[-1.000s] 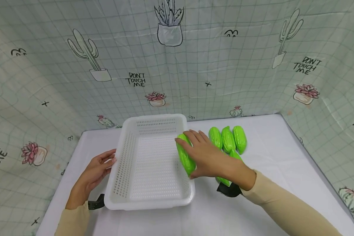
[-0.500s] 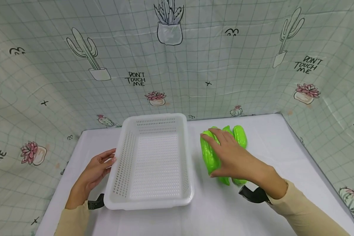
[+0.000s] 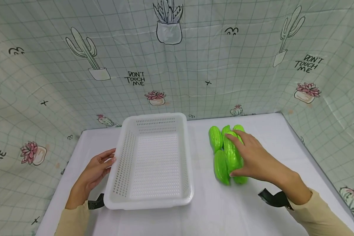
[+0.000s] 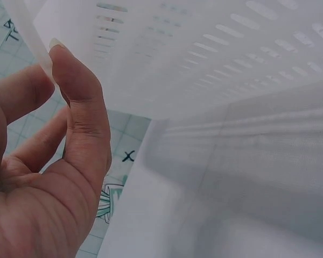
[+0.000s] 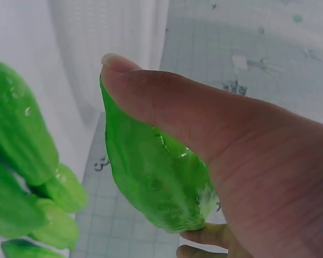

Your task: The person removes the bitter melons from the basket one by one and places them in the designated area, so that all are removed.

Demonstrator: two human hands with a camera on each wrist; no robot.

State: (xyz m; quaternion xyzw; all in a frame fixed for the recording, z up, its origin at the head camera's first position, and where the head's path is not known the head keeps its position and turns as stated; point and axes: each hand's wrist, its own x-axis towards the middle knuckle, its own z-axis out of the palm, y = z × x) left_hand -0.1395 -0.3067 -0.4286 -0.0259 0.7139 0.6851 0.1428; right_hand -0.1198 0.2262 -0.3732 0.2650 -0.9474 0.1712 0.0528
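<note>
In the head view my right hand [image 3: 259,160] grips a plump green cucumber [image 3: 232,152] with thumb and fingers around it. The right wrist view shows the thumb lying across this cucumber [image 5: 151,177], which is held up apart from the others. Below and beside it lie several more green cucumbers [image 3: 221,167], partly hidden by the hand. A white perforated plastic basket [image 3: 188,183] stands left of them, with nothing inside. My left hand [image 3: 94,170] is at its left rim; in the left wrist view bent fingers [image 4: 81,102] hold the rim edge.
A white cloth covers the table [image 3: 206,209]. Behind it and at both sides hangs a checked curtain [image 3: 188,65] with cactus drawings. A black strap [image 3: 272,198] sits at the right wrist, and another black strap [image 3: 96,201] at the left.
My right hand has carried the cucumber rightward, from the basket's right rim to above the other cucumbers. The left hand and basket have stayed in place.
</note>
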